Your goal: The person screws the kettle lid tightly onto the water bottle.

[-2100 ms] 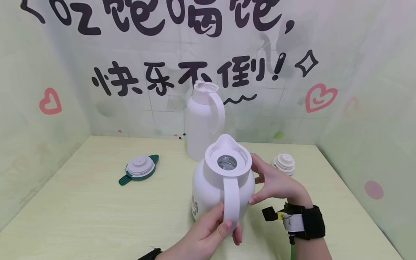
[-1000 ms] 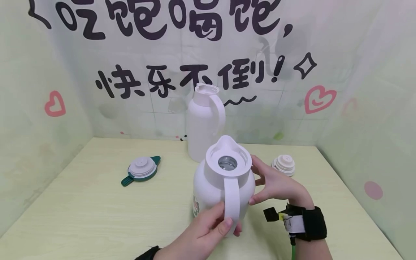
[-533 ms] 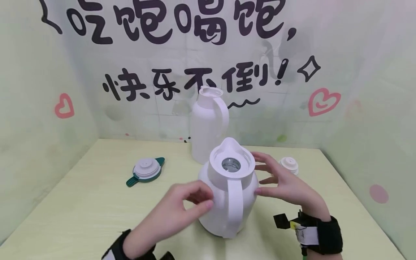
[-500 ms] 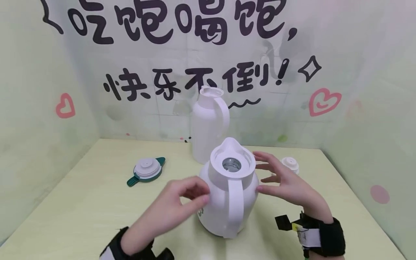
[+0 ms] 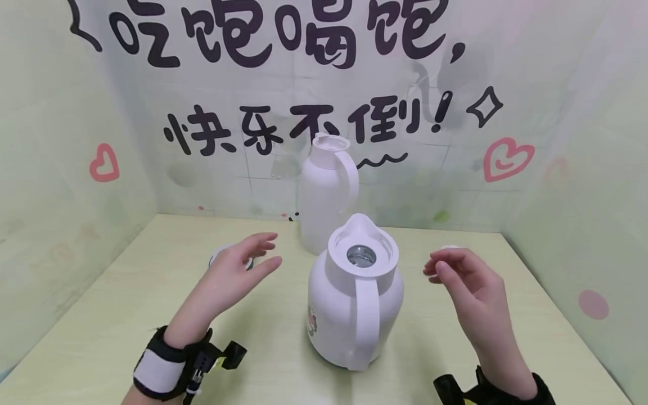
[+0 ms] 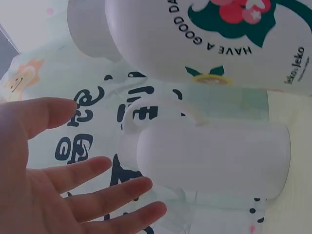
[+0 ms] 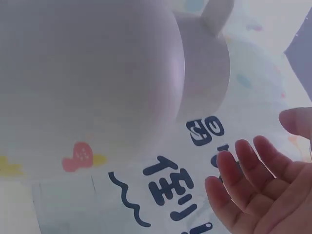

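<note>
A white thermos jug (image 5: 331,315) stands upright and lidless near the middle of the table, spout away from me and handle toward me. Its round mouth shows a shiny inside, and the left wrist view shows a printed flower design on its side. My left hand (image 5: 225,278) hovers to its left with fingers spread, holding nothing. To the jug's right is my right hand (image 5: 481,298), loosely curled around nothing and apart from the jug. A taller white jug (image 5: 321,202) stands behind, handle to the right.
A jug lid (image 5: 216,256) on the table's left is mostly hidden behind my left hand. Only the top edge of a white lid (image 5: 450,246) shows over my right hand. Printed fabric walls (image 5: 243,191) enclose the table's back and both sides.
My left hand has let go of the front jug's handle and moved left and up. My right hand has come off the jug's side and moved right. The jug stays in place.
</note>
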Available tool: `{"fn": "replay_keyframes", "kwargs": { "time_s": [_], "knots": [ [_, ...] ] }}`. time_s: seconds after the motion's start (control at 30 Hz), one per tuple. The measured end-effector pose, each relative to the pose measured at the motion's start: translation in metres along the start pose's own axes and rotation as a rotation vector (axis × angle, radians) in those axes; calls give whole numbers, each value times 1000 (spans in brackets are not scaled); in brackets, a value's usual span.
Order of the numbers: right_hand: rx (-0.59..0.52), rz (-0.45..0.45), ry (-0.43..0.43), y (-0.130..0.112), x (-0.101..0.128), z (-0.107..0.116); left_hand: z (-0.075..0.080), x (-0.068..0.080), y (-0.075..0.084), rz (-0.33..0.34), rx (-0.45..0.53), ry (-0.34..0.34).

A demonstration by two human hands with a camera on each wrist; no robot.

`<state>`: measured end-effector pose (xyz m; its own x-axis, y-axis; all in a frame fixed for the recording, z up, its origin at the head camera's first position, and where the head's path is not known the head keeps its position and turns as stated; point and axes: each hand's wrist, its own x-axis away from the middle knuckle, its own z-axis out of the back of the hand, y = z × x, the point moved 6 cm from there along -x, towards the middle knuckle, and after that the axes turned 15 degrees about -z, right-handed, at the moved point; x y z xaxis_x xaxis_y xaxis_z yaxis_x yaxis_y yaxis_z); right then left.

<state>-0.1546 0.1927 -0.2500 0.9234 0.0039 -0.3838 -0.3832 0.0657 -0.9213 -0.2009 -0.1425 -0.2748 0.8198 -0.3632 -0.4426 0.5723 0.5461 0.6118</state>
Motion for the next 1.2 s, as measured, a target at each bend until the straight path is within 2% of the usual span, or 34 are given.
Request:
{"fn": "replay_keyframes", "kwargs": {
  "time_s": [0.1,0.2,0.4,0.63,0.8,0.9,1.03,1.2],
  "knots": [
    [2,-14,3,0,10,-6,4,0,-8,32,-59,-3],
    [35,-43,-31,1,18,-16,6,0,-16,63,-76,-13],
    [102,-150,-108,6,30,-35,10,-1,-39,118,-99,-40],
    [77,-199,-226,12,41,-56,15,1,-65,178,-108,-37],
    [22,-179,-269,15,48,-67,18,2,-79,194,-157,-36],
    [0,-155,-277,17,52,-71,19,3,-87,197,-149,-35],
    [-7,-128,-282,19,56,-76,20,6,-100,234,-118,-39],
    [-39,-110,-309,20,61,-83,21,10,-115,275,-134,-39]
  ]
}}
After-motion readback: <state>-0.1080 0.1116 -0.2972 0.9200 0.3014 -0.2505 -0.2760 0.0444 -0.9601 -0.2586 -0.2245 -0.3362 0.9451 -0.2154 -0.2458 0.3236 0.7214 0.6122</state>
